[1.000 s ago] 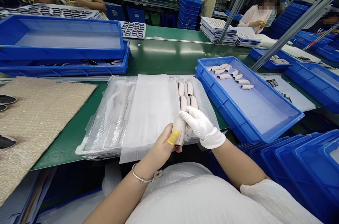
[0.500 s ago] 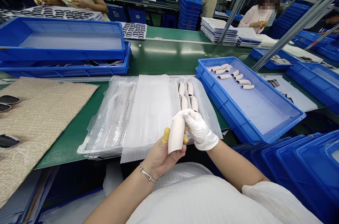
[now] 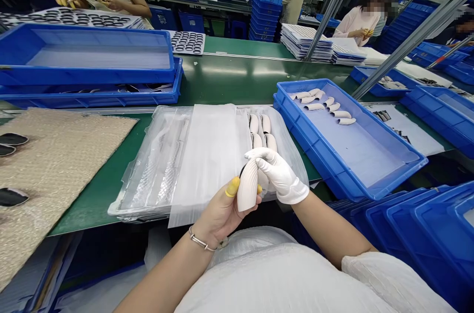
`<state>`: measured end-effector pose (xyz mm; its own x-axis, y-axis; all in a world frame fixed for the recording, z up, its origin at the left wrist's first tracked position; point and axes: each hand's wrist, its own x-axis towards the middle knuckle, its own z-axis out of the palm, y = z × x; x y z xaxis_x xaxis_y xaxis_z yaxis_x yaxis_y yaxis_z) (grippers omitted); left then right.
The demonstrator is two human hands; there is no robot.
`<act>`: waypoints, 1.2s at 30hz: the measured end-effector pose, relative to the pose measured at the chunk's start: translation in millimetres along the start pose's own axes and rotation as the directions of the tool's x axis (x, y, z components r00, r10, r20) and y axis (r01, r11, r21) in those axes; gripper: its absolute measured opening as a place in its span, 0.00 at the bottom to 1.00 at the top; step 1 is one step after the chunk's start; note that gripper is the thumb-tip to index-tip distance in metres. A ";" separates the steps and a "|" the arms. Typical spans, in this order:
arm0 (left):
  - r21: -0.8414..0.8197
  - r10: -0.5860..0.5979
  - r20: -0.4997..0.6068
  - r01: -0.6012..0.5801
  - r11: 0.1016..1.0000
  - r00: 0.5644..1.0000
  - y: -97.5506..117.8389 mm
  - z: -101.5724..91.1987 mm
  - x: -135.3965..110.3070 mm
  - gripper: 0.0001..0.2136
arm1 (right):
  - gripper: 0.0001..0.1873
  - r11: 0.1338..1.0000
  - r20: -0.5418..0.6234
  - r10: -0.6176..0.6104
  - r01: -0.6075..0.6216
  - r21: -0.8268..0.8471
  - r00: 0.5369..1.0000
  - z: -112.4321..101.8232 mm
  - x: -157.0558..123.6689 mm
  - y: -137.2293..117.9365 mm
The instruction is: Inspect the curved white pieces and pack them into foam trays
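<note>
Between my two hands is a white, ridged, curved shell-like piece (image 3: 247, 188) with a dark inner edge. My left hand (image 3: 224, 209), with yellow finger covers, grips its lower end. At its upper end, the white-gloved fingers of my right hand (image 3: 276, 172) pinch the tip. Just beyond my hands lies a clear plastic packing tray (image 3: 148, 175), partly covered by a white sheet (image 3: 209, 150). Several similar white pieces (image 3: 265, 124) sit in the tray's right-hand slots.
To the right, a blue bin (image 3: 370, 155) holds several more white pieces. Blue bins (image 3: 89, 76) are stacked at the back left. A padded sheet (image 3: 66, 155) with dark pieces lies left. A metal post (image 3: 333, 7) slants at the right; co-workers sit across the bench.
The white piece has been turned, so its dark inner edge now shows on the left. My right hand has shifted slightly up, its index finger reaching over the tip.
</note>
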<state>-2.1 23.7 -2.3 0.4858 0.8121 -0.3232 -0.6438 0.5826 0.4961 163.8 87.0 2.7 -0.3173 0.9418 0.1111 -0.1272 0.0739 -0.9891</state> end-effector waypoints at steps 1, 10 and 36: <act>0.051 0.036 -0.012 -0.036 0.998 0.999 0.5 0.7 0.8 0.23 | 0.15 1.000 0.007 0.026 -0.026 -0.017 1.000 -1.3 0.7 -0.7; 0.354 0.184 -0.160 -0.117 0.928 0.970 7.8 2.4 8.2 0.20 | 0.34 0.707 0.295 -0.171 0.325 -0.628 0.940 -1.8 -12.8 -22.1; 0.459 0.200 -0.126 -0.122 0.880 0.972 10.0 -7.4 12.0 0.21 | 0.40 0.487 0.398 -0.187 0.437 -0.756 0.898 7.4 -13.7 -29.6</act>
<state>-7.1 39.6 -7.2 0.2687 0.9097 -0.3165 -0.3545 0.3989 0.8457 164.9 69.5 31.2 -0.6352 0.7015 0.3232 0.5102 0.6952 -0.5063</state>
